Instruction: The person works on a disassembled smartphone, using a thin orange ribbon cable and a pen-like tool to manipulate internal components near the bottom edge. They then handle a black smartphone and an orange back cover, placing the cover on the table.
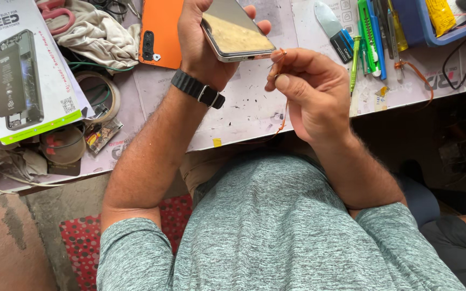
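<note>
My left hand (200, 32) is closed around a phone (237, 30) and holds it screen up above the table (244, 113). My right hand (311, 91) pinches a thin orange strip (283, 116) just beside the phone's lower edge. An orange back cover (162, 33) lies to the left, screwdrivers (370, 37) to the right.

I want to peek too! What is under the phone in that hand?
Under the phone sit the left hand gripping it and an orange back cover lying on the worktable. The hand and phone hide the cover's right edge and the table beneath them.
</note>
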